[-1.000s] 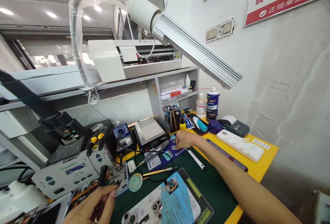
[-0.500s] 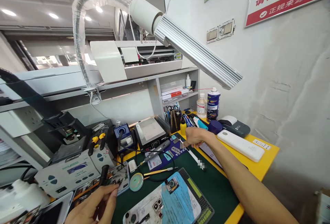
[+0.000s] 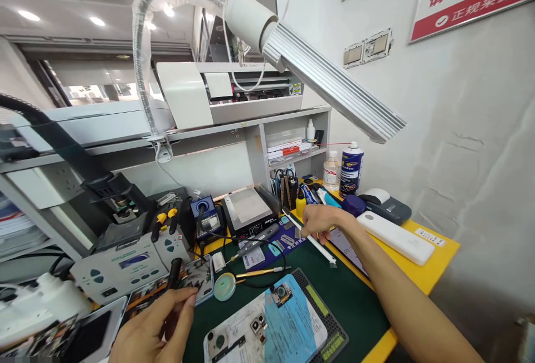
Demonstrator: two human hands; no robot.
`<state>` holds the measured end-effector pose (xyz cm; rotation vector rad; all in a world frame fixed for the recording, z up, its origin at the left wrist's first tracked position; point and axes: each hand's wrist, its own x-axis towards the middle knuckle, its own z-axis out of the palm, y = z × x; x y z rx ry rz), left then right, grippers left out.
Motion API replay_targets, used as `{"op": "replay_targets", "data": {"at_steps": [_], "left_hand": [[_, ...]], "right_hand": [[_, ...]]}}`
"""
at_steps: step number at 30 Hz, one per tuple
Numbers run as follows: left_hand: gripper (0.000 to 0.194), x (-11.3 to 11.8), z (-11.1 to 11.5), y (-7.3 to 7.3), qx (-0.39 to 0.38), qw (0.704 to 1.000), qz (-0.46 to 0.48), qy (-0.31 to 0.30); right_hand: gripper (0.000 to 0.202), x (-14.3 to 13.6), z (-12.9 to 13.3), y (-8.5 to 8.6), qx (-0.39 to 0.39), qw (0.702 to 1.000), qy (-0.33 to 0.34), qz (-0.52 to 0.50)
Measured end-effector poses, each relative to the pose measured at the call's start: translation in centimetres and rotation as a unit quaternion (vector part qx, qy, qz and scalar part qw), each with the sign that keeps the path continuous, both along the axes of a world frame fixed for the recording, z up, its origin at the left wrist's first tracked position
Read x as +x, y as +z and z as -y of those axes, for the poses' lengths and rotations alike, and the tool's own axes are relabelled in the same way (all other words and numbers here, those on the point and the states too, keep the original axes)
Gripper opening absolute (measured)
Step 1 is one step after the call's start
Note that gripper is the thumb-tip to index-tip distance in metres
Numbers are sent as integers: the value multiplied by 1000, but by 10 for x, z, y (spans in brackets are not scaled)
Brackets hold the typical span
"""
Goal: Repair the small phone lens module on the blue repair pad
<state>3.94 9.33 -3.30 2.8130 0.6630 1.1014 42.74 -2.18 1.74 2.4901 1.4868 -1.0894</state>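
Note:
My right hand (image 3: 320,221) is closed on a slim white stick (image 3: 321,250) with a dark tip, which looks like a brush. It slants over the green mat (image 3: 355,301), beside a phone (image 3: 349,248) lying flat. My left hand (image 3: 161,321) is at the lower left, thumb and forefinger pinched together; I cannot make out what is between them. A black handle (image 3: 174,274) stands up right behind the left fingers, and whether they hold it is hidden. Just past them lies an opened phone (image 3: 204,280) with its insides showing.
A blue-and-white plate (image 3: 292,324) with small camera parts lies in front. Behind are a yellow pen-like tool (image 3: 263,272), a round green tin (image 3: 224,286), razor blades (image 3: 287,240) and a heating plate (image 3: 246,212). A grey soldering station (image 3: 129,265) stands left; a lamp (image 3: 334,81) hangs overhead.
The white stick has shifted in my right hand, its dark tip now higher and further left. My left hand keeps its pinch. The whole view has swung slightly left.

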Motion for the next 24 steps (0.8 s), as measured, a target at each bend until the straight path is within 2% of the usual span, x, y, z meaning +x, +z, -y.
{"op": "replay_targets", "data": {"at_steps": [7,13,19,24], "left_hand": [[19,4,11,5,-58,998,-16,5],[19,6,14,5,-110,993,-29,17],[23,8,16,9,-149,987,-50,25],[25,10,20,18,-198,977,-73,21]], "right_hand": [[24,-6,-1,-2,55,992,108,35],[23,-21,-8,-9,81,978,182,62],[22,-35,-14,-17,69,974,201,81],[22,-36,-13,-13,98,973,187,89]]}}
